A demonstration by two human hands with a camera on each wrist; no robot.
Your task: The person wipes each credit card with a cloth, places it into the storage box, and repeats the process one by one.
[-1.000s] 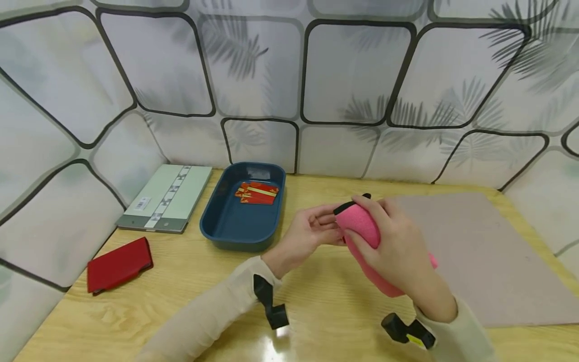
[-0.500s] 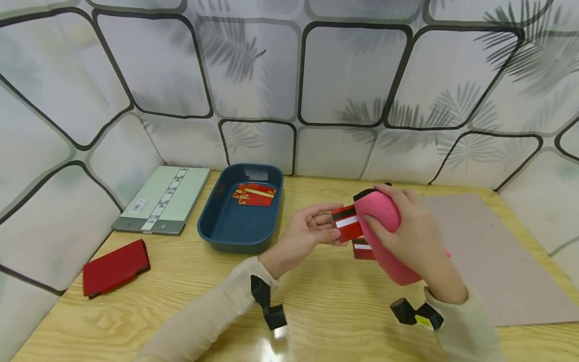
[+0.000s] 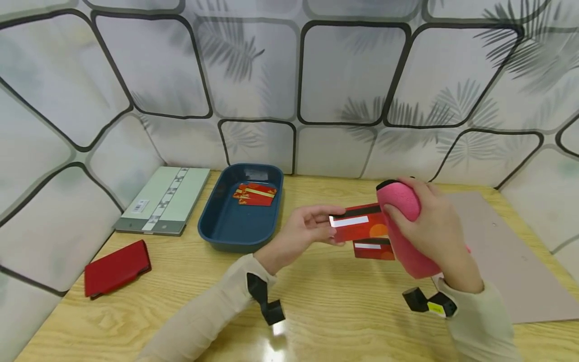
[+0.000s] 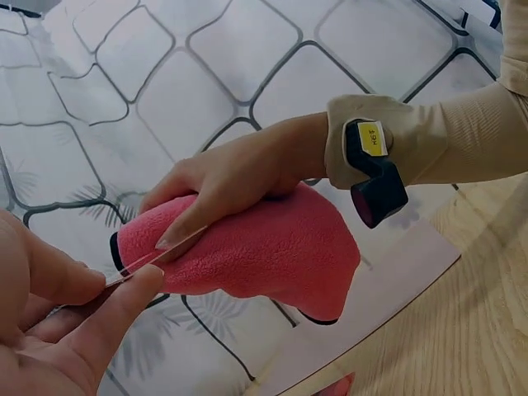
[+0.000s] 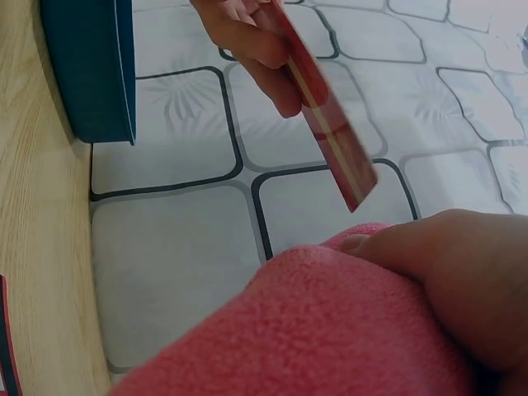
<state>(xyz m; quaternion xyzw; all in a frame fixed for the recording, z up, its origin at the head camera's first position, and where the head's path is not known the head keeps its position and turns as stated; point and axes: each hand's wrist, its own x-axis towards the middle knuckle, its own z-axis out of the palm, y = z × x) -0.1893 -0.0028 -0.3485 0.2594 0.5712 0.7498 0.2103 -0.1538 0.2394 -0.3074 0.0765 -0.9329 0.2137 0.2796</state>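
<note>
My left hand [image 3: 307, 229] pinches a red bank card [image 3: 355, 226] by its left end, with the dark stripe and white signature strip facing up. A pink fluffy cloth [image 3: 409, 251] with black edging is bunched in my right hand [image 3: 436, 231], thumb pressed into it. In the head view the cloth overlaps the card's right end. Seen from the right wrist, the card [image 5: 334, 132] tilts down past the left fingers, its lower end just above the cloth [image 5: 330, 322]. A second red bank card [image 3: 373, 250] lies on the table below, partly covered by the cloth.
A blue tray [image 3: 212, 229] with several red and gold cards [image 3: 258, 194] stands left of my hands. Further left are a pale green notebook [image 3: 156, 196] and a red wallet [image 3: 117, 269]. A greyish-pink mat [image 3: 511, 266] covers the table's right side.
The cloth and my right hand have moved right, away from my left fingers. More of the pinched card shows, and the second card on the table has come into view.
</note>
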